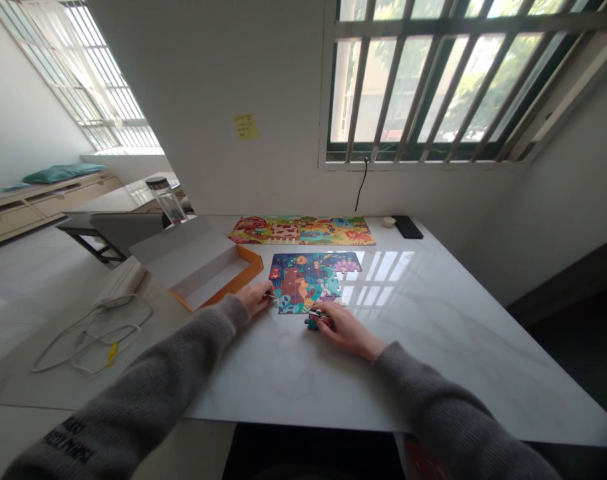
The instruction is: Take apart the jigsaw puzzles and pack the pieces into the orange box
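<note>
On the white marble-patterned table lies a partly assembled jigsaw puzzle [303,280] with dark blue, brown and teal animal artwork. Its right side has an uneven, stepped edge. My right hand [348,331] is closed on a dark green puzzle piece [312,321], just below the puzzle's lower edge. At the lower left edge of the puzzle is my left hand [256,298], its fingers pinched together. Something small and pale shows at those fingertips, too small to make out.
Left of the puzzle stands an orange-edged box [223,273]. Bright finished picture puzzles [303,231] lie along the wall. A black phone [408,227] and a small white round object [388,221] sit at the back right. A white cable [90,340] and a glass bottle [169,202] are to the left.
</note>
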`<state>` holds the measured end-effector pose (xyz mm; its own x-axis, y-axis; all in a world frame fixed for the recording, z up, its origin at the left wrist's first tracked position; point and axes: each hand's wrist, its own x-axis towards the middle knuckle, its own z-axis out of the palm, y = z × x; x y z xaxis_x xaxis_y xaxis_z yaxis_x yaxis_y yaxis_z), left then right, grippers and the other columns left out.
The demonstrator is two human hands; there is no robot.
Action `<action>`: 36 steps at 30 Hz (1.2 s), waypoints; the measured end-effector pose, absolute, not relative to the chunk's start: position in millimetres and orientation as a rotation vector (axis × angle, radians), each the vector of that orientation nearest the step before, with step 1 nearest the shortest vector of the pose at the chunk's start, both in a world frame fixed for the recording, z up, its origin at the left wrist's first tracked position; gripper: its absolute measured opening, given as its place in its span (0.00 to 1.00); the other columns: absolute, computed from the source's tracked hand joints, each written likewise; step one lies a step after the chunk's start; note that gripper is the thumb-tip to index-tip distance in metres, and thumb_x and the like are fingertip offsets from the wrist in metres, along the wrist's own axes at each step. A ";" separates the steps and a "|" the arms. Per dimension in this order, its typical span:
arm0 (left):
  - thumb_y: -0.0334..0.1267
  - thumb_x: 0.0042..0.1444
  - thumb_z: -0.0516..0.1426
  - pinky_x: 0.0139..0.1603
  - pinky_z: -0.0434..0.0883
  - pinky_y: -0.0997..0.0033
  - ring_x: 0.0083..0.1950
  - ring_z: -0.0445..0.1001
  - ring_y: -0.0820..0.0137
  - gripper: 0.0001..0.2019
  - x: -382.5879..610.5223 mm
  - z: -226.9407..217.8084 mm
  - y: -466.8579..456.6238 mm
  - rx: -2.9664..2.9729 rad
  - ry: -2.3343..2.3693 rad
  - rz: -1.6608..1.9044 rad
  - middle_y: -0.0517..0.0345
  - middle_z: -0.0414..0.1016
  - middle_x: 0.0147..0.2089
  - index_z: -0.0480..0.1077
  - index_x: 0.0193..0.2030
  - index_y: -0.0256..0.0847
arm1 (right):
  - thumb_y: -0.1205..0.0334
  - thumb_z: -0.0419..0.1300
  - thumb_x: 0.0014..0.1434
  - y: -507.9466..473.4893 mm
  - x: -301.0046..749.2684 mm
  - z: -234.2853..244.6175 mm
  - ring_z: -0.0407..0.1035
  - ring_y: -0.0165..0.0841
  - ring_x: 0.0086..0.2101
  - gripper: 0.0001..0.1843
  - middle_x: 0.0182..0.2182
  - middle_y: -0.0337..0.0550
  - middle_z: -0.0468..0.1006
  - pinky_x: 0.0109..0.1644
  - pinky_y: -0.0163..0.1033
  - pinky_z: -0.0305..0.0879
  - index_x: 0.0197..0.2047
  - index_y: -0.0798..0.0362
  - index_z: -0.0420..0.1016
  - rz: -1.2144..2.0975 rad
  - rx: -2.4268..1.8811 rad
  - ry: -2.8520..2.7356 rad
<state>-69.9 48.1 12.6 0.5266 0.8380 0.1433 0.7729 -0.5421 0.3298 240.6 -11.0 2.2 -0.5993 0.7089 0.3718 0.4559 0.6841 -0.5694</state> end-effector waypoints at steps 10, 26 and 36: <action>0.29 0.54 0.54 0.44 0.72 0.67 0.42 0.70 0.66 0.08 13.3 13.5 -16.9 2.681 1.098 0.985 0.52 0.69 0.41 0.59 0.28 0.42 | 0.61 0.55 0.63 -12.4 239.8 7.7 0.62 0.33 0.33 0.10 0.28 0.40 0.68 0.39 0.38 0.59 0.30 0.52 0.63 0.469 -0.945 -2.273; 0.30 0.63 0.52 0.33 0.72 0.73 0.31 0.66 0.74 0.10 33.6 -14.5 -20.5 2.448 0.902 1.304 0.57 0.66 0.39 0.62 0.51 0.39 | 0.58 0.48 0.69 -21.4 255.2 17.2 0.65 0.32 0.31 0.12 0.30 0.40 0.74 0.38 0.37 0.60 0.44 0.52 0.70 0.822 -0.987 -2.293; 0.30 0.62 0.52 0.34 0.72 0.74 0.31 0.67 0.74 0.06 38.1 -11.9 -25.9 2.455 0.944 1.262 0.59 0.65 0.36 0.67 0.45 0.40 | 0.65 0.55 0.64 -28.1 250.5 13.8 0.70 0.35 0.38 0.11 0.40 0.42 0.79 0.50 0.43 0.59 0.49 0.51 0.70 0.692 -1.035 -2.372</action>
<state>38.1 -25.9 -11.9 0.4236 0.6339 0.6471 0.4415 -0.7682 0.4636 250.5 -28.1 13.8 -0.6121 0.7634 0.2061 0.5328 0.5908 -0.6059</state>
